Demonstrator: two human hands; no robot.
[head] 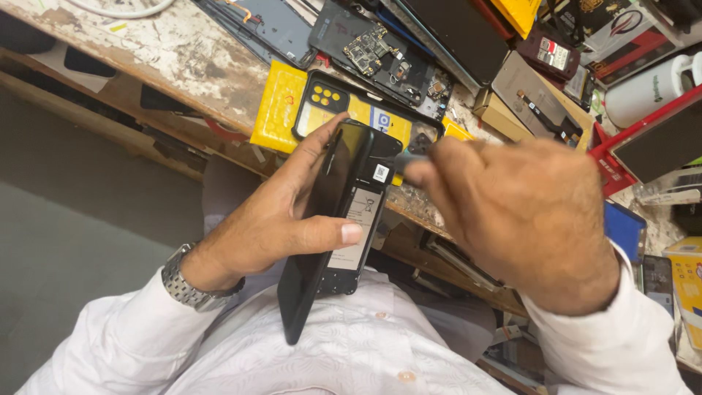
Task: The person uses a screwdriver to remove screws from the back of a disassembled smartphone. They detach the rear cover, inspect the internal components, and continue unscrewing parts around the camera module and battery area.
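Note:
My left hand (281,212) grips a black phone (344,212) that stands on edge above my lap, its back removed and the battery with a white label showing. The thumb lies across the lower part of the battery. My right hand (523,216) is closed around a thin grey tool (409,158) whose tip touches the phone's upper right edge. A metal watch (186,285) sits on my left wrist. Both sleeves are white.
A worn wooden bench (175,55) carries a yellow box (281,110), a clear phone case with a black rim (333,99), opened phones with bare circuit boards (373,51), a white bottle (647,91), a red tray (643,139) and more phones at right.

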